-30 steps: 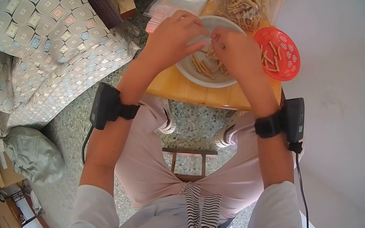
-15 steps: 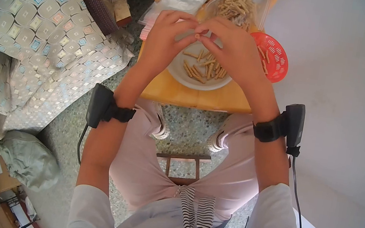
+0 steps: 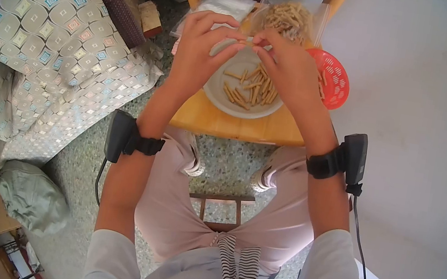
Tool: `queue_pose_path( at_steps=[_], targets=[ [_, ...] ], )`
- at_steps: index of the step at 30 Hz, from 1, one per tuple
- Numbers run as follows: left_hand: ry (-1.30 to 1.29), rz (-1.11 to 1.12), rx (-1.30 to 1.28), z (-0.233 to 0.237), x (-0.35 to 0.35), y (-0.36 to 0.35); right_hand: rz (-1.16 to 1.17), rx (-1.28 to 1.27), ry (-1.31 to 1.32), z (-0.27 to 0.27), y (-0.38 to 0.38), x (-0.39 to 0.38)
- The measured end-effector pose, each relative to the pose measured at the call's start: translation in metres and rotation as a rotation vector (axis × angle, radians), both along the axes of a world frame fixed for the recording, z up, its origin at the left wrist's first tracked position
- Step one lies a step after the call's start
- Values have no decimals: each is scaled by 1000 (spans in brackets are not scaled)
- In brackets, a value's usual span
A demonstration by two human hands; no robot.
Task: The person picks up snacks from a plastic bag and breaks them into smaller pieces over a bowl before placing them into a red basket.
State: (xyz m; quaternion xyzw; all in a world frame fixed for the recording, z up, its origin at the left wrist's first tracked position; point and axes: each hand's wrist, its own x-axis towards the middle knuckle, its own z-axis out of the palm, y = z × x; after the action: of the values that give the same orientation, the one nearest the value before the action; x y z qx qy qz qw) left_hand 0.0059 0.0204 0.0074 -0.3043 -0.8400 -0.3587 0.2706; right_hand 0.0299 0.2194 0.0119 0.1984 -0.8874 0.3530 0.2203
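Starting nearest, knees (image 3: 167,201) in pink cloth flank a speckled floor (image 3: 233,153), and a patterned quilted cover (image 3: 44,53) crowds the left. On the smooth wooden worktop (image 3: 237,125) sits a round white bowl (image 3: 216,90) of short tan pieces (image 3: 255,86). The left hand (image 3: 200,48) and right hand (image 3: 290,71) hide its far rim, the fingers of each pinched shut on one small stick (image 3: 249,39) spanning between them. A red slotted basket (image 3: 336,84) lies to the right, and a clear bag (image 3: 289,18) of pale sticks lies beyond.
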Motion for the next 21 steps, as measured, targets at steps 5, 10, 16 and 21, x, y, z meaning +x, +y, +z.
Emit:
queue_pose_path(
  at_steps=[5,10,16,21],
  targets=[
    [20,-108,60,0,3,8,4,144,-79,-3,-12,4],
    [61,-31,-4,1,-3,2,-13,126,-83,-5,-10,3],
    [16,46,9,0,-9,-10,-25,70,-28,3,-11,6],
    [12,70,133,-4,-22,-26,-74,111,-43,0,-8,6]
  ],
)
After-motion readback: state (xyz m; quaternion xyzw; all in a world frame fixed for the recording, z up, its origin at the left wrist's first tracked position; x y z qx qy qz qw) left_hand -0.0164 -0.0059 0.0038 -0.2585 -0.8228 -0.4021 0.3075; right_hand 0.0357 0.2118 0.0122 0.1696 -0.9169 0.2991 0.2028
